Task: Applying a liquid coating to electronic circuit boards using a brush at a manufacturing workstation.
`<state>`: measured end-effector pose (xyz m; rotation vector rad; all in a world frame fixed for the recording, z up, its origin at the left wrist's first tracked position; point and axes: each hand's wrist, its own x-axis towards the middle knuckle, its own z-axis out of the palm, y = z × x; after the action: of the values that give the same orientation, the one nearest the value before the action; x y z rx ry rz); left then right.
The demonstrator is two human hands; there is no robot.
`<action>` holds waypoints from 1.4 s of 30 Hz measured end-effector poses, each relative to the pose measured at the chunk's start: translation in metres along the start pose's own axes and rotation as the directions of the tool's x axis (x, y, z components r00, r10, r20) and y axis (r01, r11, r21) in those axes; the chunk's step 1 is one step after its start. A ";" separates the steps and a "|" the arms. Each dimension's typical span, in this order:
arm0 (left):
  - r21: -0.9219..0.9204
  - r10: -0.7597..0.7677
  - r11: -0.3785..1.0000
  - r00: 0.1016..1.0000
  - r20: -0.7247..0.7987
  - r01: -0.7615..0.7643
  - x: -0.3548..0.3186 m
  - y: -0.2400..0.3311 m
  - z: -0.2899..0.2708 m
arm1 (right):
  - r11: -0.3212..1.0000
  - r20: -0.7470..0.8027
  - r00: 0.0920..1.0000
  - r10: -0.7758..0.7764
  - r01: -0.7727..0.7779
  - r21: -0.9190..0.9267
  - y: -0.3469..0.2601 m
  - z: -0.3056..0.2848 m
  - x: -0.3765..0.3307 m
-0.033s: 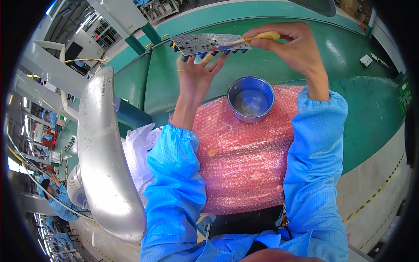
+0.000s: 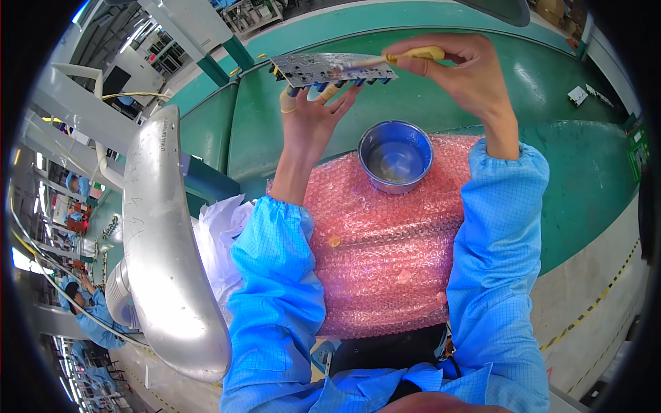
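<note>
My left hand (image 2: 307,124) holds up a circuit board (image 2: 310,67) from below, with yellow finger cots on some of its fingers. The board is tilted, and blue parts stick out along its lower edge. Between the thumb and fingers of my right hand (image 2: 468,72) is a brush (image 2: 418,54) with a yellow handle. Its bristle end lies over the board's face; whether it touches is hard to tell. Below the hands, a round metal bowl (image 2: 396,157), blue inside with some liquid in it, rests on pink bubble wrap (image 2: 392,255).
A large silver fume hood (image 2: 162,248) rises beside my left arm. White crumpled sheeting (image 2: 222,234) lies between them. The green bench (image 2: 551,89) stretches beyond, with small board pieces (image 2: 585,95) at the far right. A co-worker (image 2: 96,313) in blue sits at the far left.
The brush has shifted slightly: its bristle end is a little higher and further left on the board, and its handle is more level. The left hand, board and bowl look the same.
</note>
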<state>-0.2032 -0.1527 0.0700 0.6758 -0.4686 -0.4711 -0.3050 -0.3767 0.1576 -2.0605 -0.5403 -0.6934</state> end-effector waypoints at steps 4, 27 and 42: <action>-0.003 -0.037 0.999 0.999 0.029 0.037 -0.002 -0.007 0.008 | 0.993 -0.165 0.980 -0.115 0.116 -0.006 0.001 0.017 0.005; 0.077 -0.020 0.997 1.000 -0.008 0.020 0.002 -0.011 0.000 | 0.981 -0.182 0.973 -0.145 0.165 0.101 -0.010 0.013 0.002; -0.004 -0.012 1.000 1.000 -0.019 0.012 0.003 -0.011 -0.004 | 0.967 -0.149 0.988 -0.030 0.066 0.246 0.014 0.000 0.005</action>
<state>-0.2014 -0.1603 0.0602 0.6790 -0.4457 -0.4765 -0.2927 -0.3833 0.1525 -1.7520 -0.5658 -0.7560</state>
